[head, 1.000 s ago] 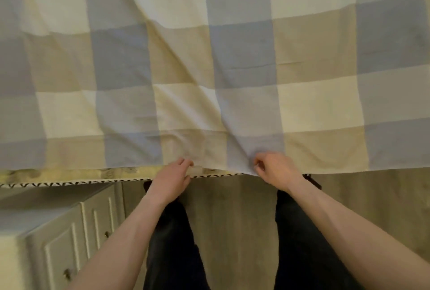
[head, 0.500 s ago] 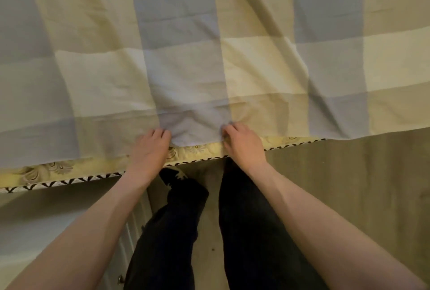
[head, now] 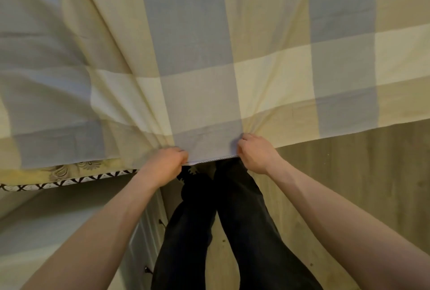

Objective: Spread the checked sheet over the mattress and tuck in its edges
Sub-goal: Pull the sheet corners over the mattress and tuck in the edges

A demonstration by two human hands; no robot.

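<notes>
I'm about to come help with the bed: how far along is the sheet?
Done: the checked sheet lies spread, though creased. In hand: the left hand and right hand grip its near hem. Left: the hem hangs untucked, and the patterned mattress edge shows bare at left.

- Sheet (head: pixel 197 56): thin woven cloth, matt, softly creased.
- Mattress (head: pixel 69 171): printed fabric, matt, patterned trim.
- Floor (head: pixel 360 173): wood-grain planks, dull finish.
- Cabinet (head: pixel 144 238): smooth pale painted surface.
- Trousers (head: pixel 244 231): dark matt cloth.
</notes>
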